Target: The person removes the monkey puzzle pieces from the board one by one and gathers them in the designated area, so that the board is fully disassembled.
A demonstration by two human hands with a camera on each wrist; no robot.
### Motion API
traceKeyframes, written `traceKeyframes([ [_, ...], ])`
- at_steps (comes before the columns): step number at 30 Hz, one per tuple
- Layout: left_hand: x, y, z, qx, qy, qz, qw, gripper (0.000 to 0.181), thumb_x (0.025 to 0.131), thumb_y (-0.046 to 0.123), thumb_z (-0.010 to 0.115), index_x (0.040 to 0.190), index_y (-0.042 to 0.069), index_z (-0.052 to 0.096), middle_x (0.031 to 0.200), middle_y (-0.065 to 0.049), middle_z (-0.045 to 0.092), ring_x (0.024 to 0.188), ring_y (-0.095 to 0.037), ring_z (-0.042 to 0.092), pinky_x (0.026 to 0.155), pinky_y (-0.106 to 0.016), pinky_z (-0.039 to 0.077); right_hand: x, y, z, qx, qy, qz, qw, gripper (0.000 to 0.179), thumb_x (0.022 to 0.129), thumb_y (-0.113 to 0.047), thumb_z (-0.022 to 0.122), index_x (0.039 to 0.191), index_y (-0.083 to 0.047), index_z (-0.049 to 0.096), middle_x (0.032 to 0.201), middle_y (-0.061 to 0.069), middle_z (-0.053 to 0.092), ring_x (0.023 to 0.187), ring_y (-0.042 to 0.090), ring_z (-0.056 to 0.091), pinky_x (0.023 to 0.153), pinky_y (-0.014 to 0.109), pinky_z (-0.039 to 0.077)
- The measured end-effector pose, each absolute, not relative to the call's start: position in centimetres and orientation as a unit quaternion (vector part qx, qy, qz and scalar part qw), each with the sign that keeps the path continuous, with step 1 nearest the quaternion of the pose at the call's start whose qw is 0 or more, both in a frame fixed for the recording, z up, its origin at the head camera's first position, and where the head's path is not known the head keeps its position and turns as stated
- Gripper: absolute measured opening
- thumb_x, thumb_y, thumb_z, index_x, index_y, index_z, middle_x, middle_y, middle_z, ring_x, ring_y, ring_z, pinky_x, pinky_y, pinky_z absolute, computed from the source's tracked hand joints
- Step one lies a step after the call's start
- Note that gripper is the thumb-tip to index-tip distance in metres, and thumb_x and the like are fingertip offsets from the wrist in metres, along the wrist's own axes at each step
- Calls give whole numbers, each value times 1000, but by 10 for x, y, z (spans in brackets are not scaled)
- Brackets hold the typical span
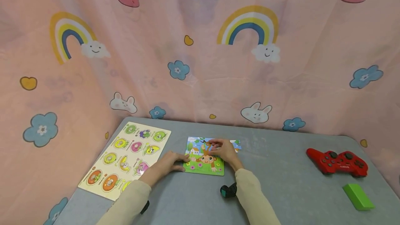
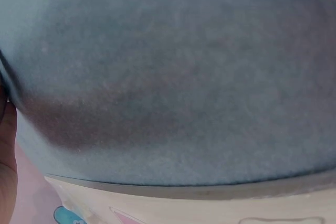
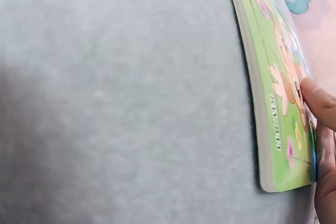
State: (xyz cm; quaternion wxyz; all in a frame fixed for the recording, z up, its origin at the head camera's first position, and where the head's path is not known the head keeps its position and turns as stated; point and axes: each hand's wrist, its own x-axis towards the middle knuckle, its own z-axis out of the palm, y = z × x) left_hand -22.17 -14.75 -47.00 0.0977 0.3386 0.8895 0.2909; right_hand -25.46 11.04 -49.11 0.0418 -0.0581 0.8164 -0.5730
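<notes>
A small jigsaw board [image 1: 203,171] with a monkey on green grass lies flat on the grey table, in the middle of the head view. At its left edge my left hand [image 1: 171,163] rests, index finger on the rim and thumb by the lower side. My right hand [image 1: 225,151] reaches over its upper right part, thumb and fingers bent; I cannot tell whether a piece is between them. In the right wrist view my thumb [image 3: 320,103] overlaps the monkey's face. A blue-and-green picture piece [image 1: 236,144] shows just beyond my right hand, partly hidden by it.
A cream fruit-puzzle board [image 1: 125,143] lies on the left, partly under my left forearm. On the right are a red game controller [image 1: 339,162] and a green block [image 1: 358,196]. A pink printed curtain [image 1: 200,89] hangs behind the table [image 1: 290,183].
</notes>
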Motion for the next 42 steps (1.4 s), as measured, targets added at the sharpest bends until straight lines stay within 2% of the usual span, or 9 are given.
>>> traceKeyframes([
  [8, -220, -146, -467, 339, 889, 292, 97, 37, 84, 16, 72, 117, 1, 68, 129, -13, 58, 119, -32, 55, 98, -45, 44, -255, 109, -485, -64, 836, -542, 55, 41, 71, 2, 82, 110, 6, 69, 72, 8, 62, 64, 11, 54, 68, 26, 48],
  [16, -220, -146, -466, 338, 890, 289, 102, 36, 84, 15, 73, 117, 1, 68, 129, -13, 59, 120, -32, 55, 97, -44, 44, -258, 110, -485, -76, 833, -545, 62, 41, 72, 3, 81, 110, 7, 68, 78, 13, 63, 68, 15, 55, 68, 27, 49],
  [23, -221, -146, -468, 337, 889, 293, 104, 36, 84, 14, 72, 117, 0, 67, 129, -14, 58, 120, -32, 55, 97, -45, 44, -255, 113, -485, -105, 823, -557, 37, 45, 68, -5, 86, 107, 7, 68, 75, 6, 61, 66, 15, 54, 63, 28, 49],
  [30, -220, -145, -467, 326, 895, 288, 103, 36, 84, 15, 72, 117, 2, 68, 129, -12, 59, 121, -30, 55, 98, -45, 44, -259, 109, -487, -53, 849, -524, 42, 44, 68, 0, 85, 108, 5, 68, 80, 7, 61, 67, 13, 52, 67, 28, 47],
  [36, -219, -145, -466, 333, 892, 289, 101, 35, 85, 15, 72, 117, 1, 68, 128, -14, 59, 120, -32, 55, 98, -45, 44, -260, 106, -485, -46, 868, -493, 34, 43, 68, -2, 85, 107, 3, 69, 75, 4, 62, 63, 10, 52, 67, 27, 47],
  [42, -219, -146, -466, 334, 891, 289, 104, 34, 85, 14, 71, 117, 1, 68, 128, -14, 60, 119, -31, 56, 98, -45, 44, -263, 104, -482, -52, 872, -483, 52, 44, 67, -2, 85, 108, 3, 69, 77, 5, 61, 61, 11, 53, 66, 29, 50],
])
